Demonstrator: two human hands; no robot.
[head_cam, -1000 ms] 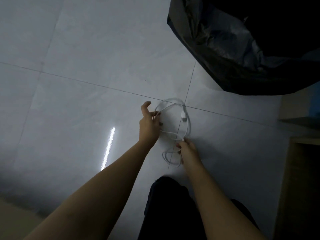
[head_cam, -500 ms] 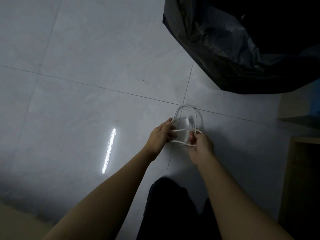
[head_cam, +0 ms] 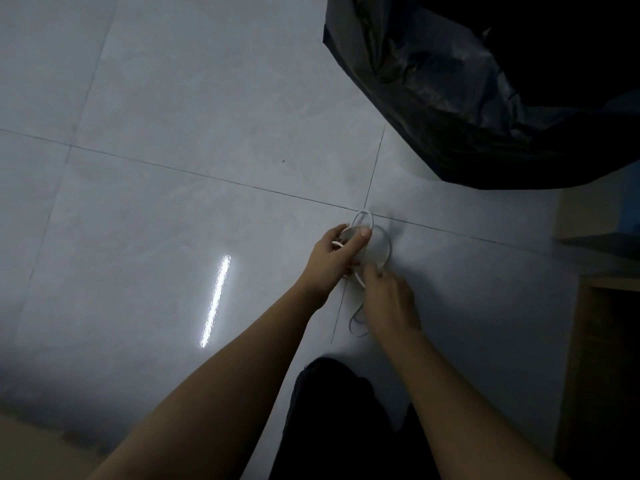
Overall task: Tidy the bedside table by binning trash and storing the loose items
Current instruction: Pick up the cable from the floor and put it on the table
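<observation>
A white cable (head_cam: pixel 385 251) is gathered into loops over the grey tiled floor. My left hand (head_cam: pixel 334 261) grips the coil, thumb pressed on its top loops. My right hand (head_cam: pixel 388 303) pinches a strand just below the coil, and a loose tail of cable (head_cam: pixel 356 322) hangs beneath it. Both hands are close together in the middle of the view. A black bin bag (head_cam: pixel 485 98) gapes open at the upper right, well beyond the hands.
A wooden furniture edge (head_cam: pixel 588 341) stands at the right, with a pale object (head_cam: pixel 595 220) on the floor beyond it. My dark-clad leg (head_cam: pixel 329 420) is at the bottom centre. A strip of light reflects off the floor tiles (head_cam: pixel 214 303).
The wide loose loops have been drawn into a tighter coil held in my left hand. My right hand moved below the coil and now pinches a lower strand.
</observation>
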